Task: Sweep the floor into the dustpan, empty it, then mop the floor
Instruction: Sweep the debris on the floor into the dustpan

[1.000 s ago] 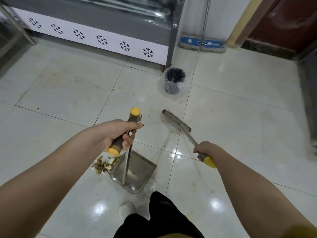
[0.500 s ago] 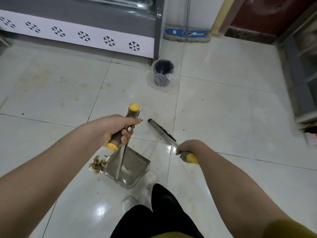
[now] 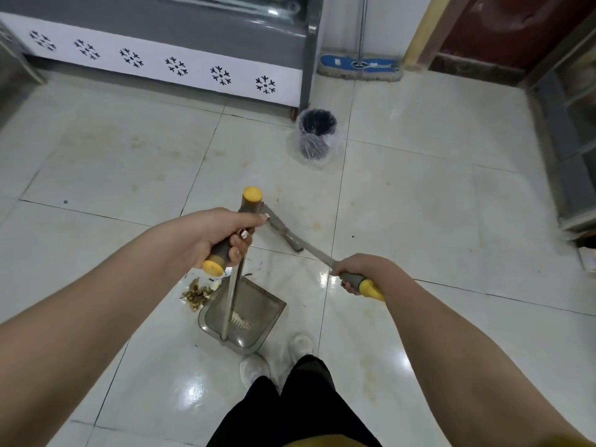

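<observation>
Tiled floor (image 3: 419, 188), bounded by cabinet (image 3: 161, 66) ahead; open tiles lie right of the bin (image 3: 316, 137), mop (image 3: 359, 67) beyond. My left hand (image 3: 219, 235) grips the grey dustpan (image 3: 264, 304) handle, pan beside debris (image 3: 196, 293); right hand (image 3: 361, 269) grips the broom (image 3: 283, 229).
</observation>
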